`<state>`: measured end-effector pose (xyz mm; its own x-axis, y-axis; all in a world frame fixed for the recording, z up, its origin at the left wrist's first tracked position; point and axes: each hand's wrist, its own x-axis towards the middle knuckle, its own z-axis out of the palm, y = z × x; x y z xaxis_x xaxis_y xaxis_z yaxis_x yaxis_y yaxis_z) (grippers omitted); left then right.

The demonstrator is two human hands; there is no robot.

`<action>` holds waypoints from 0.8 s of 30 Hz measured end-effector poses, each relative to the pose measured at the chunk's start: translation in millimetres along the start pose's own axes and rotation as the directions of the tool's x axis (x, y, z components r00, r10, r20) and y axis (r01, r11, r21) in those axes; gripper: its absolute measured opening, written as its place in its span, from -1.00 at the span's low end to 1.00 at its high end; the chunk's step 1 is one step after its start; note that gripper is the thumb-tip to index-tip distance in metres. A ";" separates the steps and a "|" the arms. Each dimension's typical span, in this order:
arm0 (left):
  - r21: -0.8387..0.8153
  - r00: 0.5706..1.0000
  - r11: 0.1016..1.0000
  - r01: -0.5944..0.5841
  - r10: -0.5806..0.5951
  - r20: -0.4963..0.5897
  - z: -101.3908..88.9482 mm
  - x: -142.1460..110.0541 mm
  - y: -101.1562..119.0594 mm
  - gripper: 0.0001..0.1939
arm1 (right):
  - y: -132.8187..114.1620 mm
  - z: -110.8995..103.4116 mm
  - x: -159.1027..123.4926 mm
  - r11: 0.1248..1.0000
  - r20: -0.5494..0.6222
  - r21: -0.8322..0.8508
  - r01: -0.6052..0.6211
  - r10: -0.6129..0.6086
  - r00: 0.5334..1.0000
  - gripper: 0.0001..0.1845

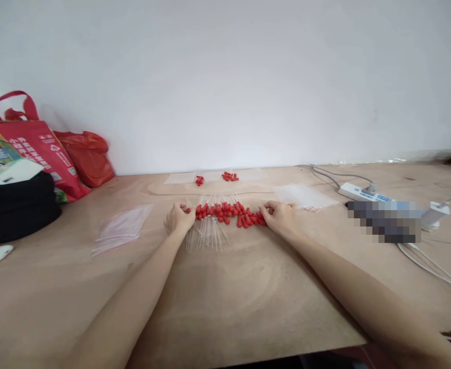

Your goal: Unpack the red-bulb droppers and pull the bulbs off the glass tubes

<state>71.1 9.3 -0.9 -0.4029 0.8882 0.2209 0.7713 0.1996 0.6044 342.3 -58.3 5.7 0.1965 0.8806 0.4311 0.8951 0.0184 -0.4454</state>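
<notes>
A pile of clear droppers (212,233) with red rubber bulbs (225,209) lies on the wooden table in front of me. Their thin tubes point both toward me and toward the wall. At the pile's left end, my left hand (180,219) is closed, with a red bulb showing at its fingertips. My right hand (282,218) has its thumb and fingers closed around red bulbs at the right end. Exactly how many it grips is hidden. Farther back, two small groups of red-bulbed droppers (230,177) rest on clear plastic bags (181,178).
Clear zip bags (121,228) lie left of the pile, and more bags (304,196) lie at the right. A power strip (366,193), cables and a white charger (435,214) are farther right. Red bags (43,154) and a black bag (18,210) stand at the left.
</notes>
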 end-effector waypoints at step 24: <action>-0.460 0.917 0.872 -0.168 -0.033 -0.398 -14.6 -18.4 -13.6 -0.78 | -2.8 4.3 -24.2 0.939 -0.272 0.003 0.344 -0.330 0.904 -0.75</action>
<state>60.9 -15.8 -2.0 -0.5912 0.6430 0.4869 0.5137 -0.1652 0.8419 333.3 -77.6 -6.9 -0.0088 0.6611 0.7503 0.9070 0.3213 -0.2724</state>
